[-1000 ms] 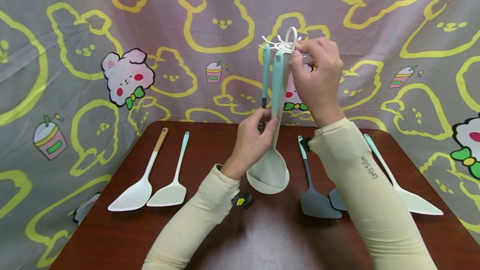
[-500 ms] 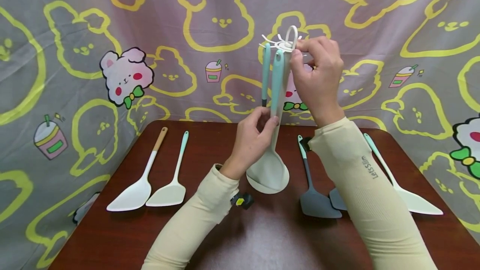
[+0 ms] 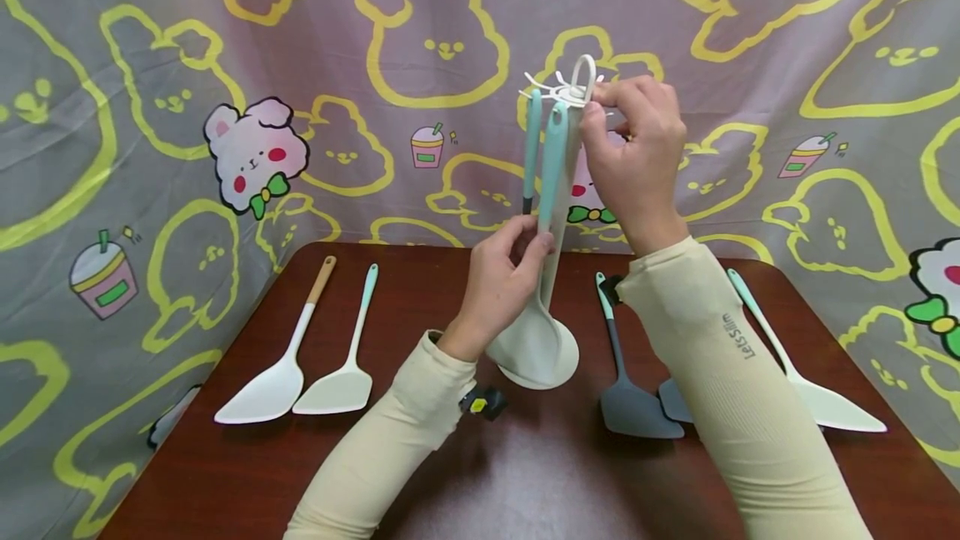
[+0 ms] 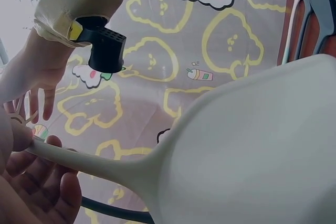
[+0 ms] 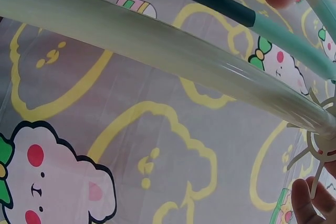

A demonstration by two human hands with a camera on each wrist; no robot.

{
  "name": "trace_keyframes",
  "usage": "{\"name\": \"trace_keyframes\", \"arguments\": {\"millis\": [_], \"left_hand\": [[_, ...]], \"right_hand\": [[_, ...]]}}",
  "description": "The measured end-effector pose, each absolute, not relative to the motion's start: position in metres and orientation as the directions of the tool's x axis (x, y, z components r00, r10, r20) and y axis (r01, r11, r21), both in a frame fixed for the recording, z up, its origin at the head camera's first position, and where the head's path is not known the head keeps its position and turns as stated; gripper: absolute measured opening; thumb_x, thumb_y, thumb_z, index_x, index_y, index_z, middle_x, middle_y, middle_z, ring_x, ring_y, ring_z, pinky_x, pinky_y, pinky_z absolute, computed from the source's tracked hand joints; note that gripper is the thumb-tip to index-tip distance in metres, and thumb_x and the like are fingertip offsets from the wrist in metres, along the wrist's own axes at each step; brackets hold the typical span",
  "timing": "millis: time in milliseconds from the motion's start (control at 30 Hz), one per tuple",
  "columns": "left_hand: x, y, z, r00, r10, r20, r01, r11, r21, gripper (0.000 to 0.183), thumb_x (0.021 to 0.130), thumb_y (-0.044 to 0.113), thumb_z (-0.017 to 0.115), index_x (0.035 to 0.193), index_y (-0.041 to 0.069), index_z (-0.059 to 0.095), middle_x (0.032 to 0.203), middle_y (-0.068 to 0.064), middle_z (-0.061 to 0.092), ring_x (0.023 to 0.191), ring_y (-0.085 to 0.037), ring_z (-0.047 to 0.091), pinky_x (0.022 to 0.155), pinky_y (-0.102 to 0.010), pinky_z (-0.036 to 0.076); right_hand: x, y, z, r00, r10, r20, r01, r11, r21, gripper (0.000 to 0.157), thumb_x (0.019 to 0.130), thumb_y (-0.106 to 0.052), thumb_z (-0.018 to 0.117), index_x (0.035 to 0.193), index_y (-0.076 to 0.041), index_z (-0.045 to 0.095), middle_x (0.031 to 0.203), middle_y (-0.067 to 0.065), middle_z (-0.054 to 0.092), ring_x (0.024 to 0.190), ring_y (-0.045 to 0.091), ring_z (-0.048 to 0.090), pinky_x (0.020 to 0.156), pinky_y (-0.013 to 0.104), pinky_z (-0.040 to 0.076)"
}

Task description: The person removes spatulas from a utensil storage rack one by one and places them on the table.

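Observation:
My left hand (image 3: 498, 277) pinches the mint handle (image 3: 554, 161) of a pale cooking spoon, its wide rounded head (image 3: 536, 348) hanging down in front of a white utensil stand. Large in the left wrist view is the back of that spoon's head (image 4: 247, 140). The handle's holed top lies right at the stand's hooks. Thumb and fingers of my right hand (image 3: 637, 144) grip the stand's crown (image 3: 566, 92), just beside its top ring. A second utensil with a mint and dark grey handle (image 3: 532, 140) hangs from the stand. In the right wrist view the stand's post (image 5: 157, 45) runs across.
At the left of the brown table lie a white turner with a wooden handle (image 3: 273, 382) and a mint-handled turner (image 3: 337, 386). To the right lie a grey turner (image 3: 637, 411), another grey one partly under the right sleeve, and a pale turner (image 3: 832, 402). A patterned curtain (image 3: 450, 23) hangs behind.
The spoon's head has swung slightly left and toward me, baring more of the stand's post and base. My left hand shifted a little left with it. The right hand keeps its grip.

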State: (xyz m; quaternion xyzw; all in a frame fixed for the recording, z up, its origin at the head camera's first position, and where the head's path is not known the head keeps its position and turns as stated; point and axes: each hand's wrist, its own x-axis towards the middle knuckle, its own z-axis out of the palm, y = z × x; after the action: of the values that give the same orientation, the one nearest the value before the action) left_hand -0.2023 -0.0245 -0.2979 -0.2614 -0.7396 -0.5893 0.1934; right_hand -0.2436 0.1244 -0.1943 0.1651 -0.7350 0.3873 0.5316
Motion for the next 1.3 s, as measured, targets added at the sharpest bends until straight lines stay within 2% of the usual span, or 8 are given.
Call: {"name": "trace_keyframes", "arguments": {"millis": [267,600,800,1200,1300], "left_hand": [[-0.2041,-0.0255,-0.2974,-0.743,0.128,0.657,0.667,0.21,0.714,0.017,0.097,0.015,0.061,0.103,0.004,0.071,0.077,-0.007,0.06,0.067,-0.011,0.055,0.058,-0.02,0.046],[-0.2032,-0.0272,-0.2969,-0.729,0.112,0.675,0.681,0.213,0.7,0.019,0.096,0.014,0.062,0.107,0.003,0.073,0.082,-0.009,0.065,0.068,-0.011,0.06,0.06,-0.019,0.051],[-0.2029,-0.0284,-0.2962,-0.707,0.105,0.7,0.702,0.231,0.674,0.017,0.096,0.013,0.062,0.103,0.002,0.073,0.079,-0.007,0.064,0.065,-0.01,0.058,0.057,-0.019,0.049],[-0.203,-0.0291,-0.2962,-0.686,0.092,0.721,0.72,0.227,0.656,0.018,0.096,0.012,0.062,0.102,0.0,0.073,0.075,-0.008,0.062,0.061,-0.011,0.054,0.053,-0.029,0.048],[-0.2029,-0.0293,-0.2971,-0.686,0.095,0.721,0.721,0.219,0.658,0.018,0.096,0.013,0.062,0.102,0.0,0.073,0.076,-0.008,0.062,0.062,-0.011,0.055,0.054,-0.028,0.049]], "right_hand": [[-0.244,0.1242,-0.1952,-0.362,0.169,0.917,-0.664,0.643,-0.381,0.025,0.09,-0.017,0.057,0.094,-0.003,0.077,0.095,0.014,0.072,0.09,-0.005,0.042,0.066,0.008,0.04],[-0.2429,0.1229,-0.1952,-0.367,0.168,0.915,-0.666,0.639,-0.385,0.025,0.091,-0.017,0.057,0.094,-0.003,0.077,0.095,0.015,0.072,0.09,-0.004,0.043,0.067,0.009,0.039],[-0.2418,0.1214,-0.1942,-0.378,0.168,0.91,-0.658,0.643,-0.392,0.025,0.091,-0.018,0.057,0.094,-0.002,0.077,0.094,0.014,0.071,0.09,-0.003,0.043,0.067,0.009,0.04],[-0.2423,0.1219,-0.1954,-0.374,0.166,0.913,-0.663,0.64,-0.388,0.024,0.091,-0.017,0.057,0.093,-0.002,0.077,0.094,0.014,0.071,0.091,-0.003,0.043,0.068,0.006,0.038],[-0.2423,0.1224,-0.1958,-0.37,0.164,0.915,-0.659,0.647,-0.383,0.025,0.091,-0.017,0.057,0.094,-0.002,0.076,0.094,0.014,0.071,0.091,0.0,0.045,0.068,0.005,0.038]]}}
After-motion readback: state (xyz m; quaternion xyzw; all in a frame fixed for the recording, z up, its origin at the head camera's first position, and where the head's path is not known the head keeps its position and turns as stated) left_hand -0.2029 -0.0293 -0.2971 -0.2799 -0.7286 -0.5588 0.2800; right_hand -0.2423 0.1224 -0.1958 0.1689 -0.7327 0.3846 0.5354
